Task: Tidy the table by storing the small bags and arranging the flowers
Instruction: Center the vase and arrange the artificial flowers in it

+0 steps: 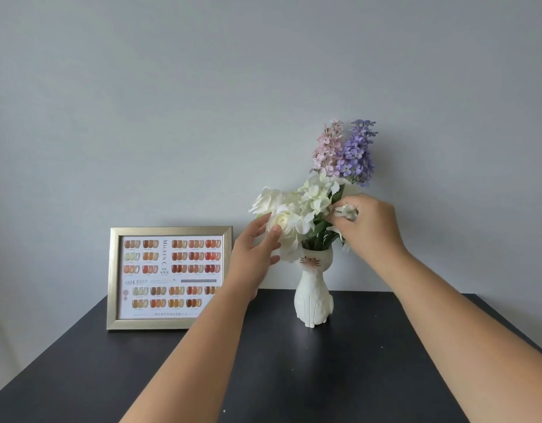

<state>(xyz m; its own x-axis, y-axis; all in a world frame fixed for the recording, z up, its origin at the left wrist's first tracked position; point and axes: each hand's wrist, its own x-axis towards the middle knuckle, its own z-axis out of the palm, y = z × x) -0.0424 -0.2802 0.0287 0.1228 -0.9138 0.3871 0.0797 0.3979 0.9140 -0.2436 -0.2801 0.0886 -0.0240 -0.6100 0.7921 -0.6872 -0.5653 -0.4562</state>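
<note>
Late stage: flowers being arranged, no small bags in view.
Nearest, the table (pixel 263 377) lies bare before the vase (pixel 314 296); above it, the left hand (pixel 254 251) cups a white bloom (pixel 282 222), fingers spread; the right hand (pixel 372 227) pinches stems; a frame (pixel 169 277) stands left.

A single head-worn camera is looking forward and slightly down across the dark worktop (pixel 294 377) toward the grey wall (pixel 202 102), taking in both forearms close up.
</note>
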